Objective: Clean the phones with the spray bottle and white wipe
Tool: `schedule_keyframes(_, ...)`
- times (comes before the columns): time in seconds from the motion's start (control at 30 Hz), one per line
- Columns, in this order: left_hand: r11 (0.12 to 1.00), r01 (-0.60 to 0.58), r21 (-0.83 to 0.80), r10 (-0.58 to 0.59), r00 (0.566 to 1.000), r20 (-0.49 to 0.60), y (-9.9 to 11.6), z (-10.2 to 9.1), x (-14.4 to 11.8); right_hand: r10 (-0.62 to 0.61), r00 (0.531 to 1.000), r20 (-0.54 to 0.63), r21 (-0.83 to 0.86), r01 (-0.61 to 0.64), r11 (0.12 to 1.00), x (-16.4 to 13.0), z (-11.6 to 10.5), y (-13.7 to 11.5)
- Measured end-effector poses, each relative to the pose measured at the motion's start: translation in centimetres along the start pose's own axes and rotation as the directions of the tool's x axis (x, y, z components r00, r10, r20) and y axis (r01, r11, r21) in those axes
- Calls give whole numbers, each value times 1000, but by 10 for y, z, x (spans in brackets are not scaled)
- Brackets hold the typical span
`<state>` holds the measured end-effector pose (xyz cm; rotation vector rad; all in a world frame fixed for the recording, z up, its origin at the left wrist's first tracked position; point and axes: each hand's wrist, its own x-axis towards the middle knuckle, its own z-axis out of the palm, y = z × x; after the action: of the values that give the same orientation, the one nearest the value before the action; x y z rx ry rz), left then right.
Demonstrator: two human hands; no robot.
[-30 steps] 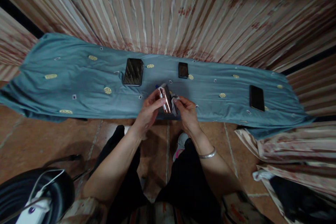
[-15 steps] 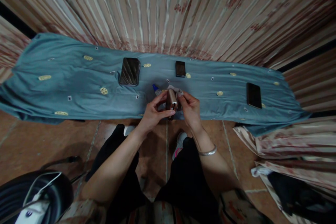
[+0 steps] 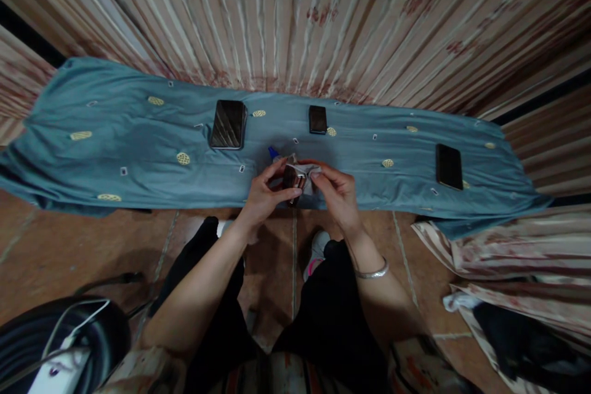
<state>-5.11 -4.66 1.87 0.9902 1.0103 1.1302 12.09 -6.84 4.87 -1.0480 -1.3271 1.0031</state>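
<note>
Gripping shiny brown case in left hand, curling thumb across near side and bending fingers around far side, so closing only as far as case thickness allows. Pinching pale grey cloth in right hand, closing thumb and fingers on bunched fabric, touching cloth to upper and right side of case. Holding case tilted in the air above front edge of desk, between both hands; not resting it on anything, as far as visible.

Looking partway through handling case with cloth, judging by contact between them. Not yet putting case down, not yet letting go of cloth. Not being able to tell how much of case is already gone over: hiding most faces behind fingers and fabric.

Farther out, seeing blue-tipped bottle just beyond left fingers, partly hidden, not clearly showing any grip on it. Seeing large dark case lying flat to the left, small dark box near the back, black phone-like slab well apart to the right. Touching none of these three; not telling from here whether finished or waiting. Behind desk, seeing patterned curtain hanging.
</note>
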Motion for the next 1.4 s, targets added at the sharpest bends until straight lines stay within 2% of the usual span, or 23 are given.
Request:
schedule_keyframes(0.23, 999, 6, 37, -6, 1000, 8, 0, 1, -3, -43, 999, -14, -28, 43, 999, 0, -1, 6)
schedule_keyframes(0.47, 994, -19, 106, 12, 998, 64, -3, 4, -7, -3, 999, -39, -129, -2, 992, 7, -4, 15)
schedule_keyframes(0.63, 993, -16, 116, 11, 999, 41, -1, 3, -7, 2, 1000, -22, -157, -5, 988, 4, -3, 10)
schedule_keyframes(0.83, 996, -24, 87, 23, 1000, 6, 0, 1, -1, -46, 999, 20, -141, 48, 989, -2, -2, -2)
schedule_keyframes(0.97, 996, -38, 86, 39, 999, -10, -4, 0, 2, -83, 996, 10, -196, 83, 977, -6, 4, -2)
schedule_keyframes(1.13, 977, -99, 191, 117, 990, -85, -14, 1, 5, -35, 993, -115, -286, 1, 958, -9, 14, 7)
schedule_keyframes(1.27, 939, -165, 301, 215, 966, -141, -20, 2, 5, 23, 992, -126, -297, -60, 953, -9, 16, 11)
schedule_keyframes(1.4, 893, -230, 387, 305, 942, -143, -19, 3, 4, 34, 988, -151, -314, -81, 946, -7, 16, 11)
